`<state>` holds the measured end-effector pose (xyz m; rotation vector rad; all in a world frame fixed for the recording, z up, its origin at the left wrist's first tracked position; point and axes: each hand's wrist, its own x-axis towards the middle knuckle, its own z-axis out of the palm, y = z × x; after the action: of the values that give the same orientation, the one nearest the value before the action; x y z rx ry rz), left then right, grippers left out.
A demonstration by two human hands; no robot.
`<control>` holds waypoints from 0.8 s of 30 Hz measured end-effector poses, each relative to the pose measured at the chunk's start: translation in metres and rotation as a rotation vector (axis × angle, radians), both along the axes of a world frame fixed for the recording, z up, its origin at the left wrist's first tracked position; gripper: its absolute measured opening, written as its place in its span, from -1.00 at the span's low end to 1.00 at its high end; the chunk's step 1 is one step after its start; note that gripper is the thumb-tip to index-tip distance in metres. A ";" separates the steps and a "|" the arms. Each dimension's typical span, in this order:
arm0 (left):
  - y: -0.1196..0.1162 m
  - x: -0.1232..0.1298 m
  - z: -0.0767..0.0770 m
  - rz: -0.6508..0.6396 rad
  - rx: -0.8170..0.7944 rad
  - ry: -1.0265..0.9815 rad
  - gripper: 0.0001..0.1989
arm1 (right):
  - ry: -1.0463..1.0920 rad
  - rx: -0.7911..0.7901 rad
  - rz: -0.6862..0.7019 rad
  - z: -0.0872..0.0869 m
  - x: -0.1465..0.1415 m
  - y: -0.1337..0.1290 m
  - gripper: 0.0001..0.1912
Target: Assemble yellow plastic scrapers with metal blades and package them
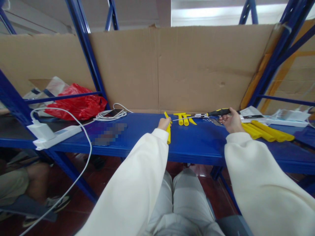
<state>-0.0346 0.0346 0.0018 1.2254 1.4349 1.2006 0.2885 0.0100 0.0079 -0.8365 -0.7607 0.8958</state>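
Note:
My left hand (163, 124) is closed around a yellow plastic piece (168, 135), whose ends stick out above and below the fingers. In my right hand (231, 121) is a screwdriver (218, 112) with a black and yellow handle. Its long metal shaft points left, and the tip comes up close to the yellow piece; whether it touches a screw there I cannot tell. Several similar yellow T-shaped pieces (183, 120) lie on the blue bench behind the shaft. Small metal parts (213, 121) are scattered near my right hand, too small to name.
Yellow tubes (267, 131) lie at the right beside a white power strip (287, 122). At the left are another power strip (61, 136) with a charger, a coiled white cable (110, 114) and a red plastic bag (78, 103). A cardboard panel (187, 68) stands behind the blue bench (142, 137).

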 end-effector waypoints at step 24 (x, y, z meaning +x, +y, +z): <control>0.004 -0.002 -0.004 0.021 -0.002 -0.130 -0.78 | 0.079 -0.151 -0.063 0.013 -0.015 -0.016 -0.63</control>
<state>-0.0363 0.0391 -0.0018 1.1119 1.3558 1.2694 0.2734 -0.0061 0.0212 -0.9473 -0.6006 0.9321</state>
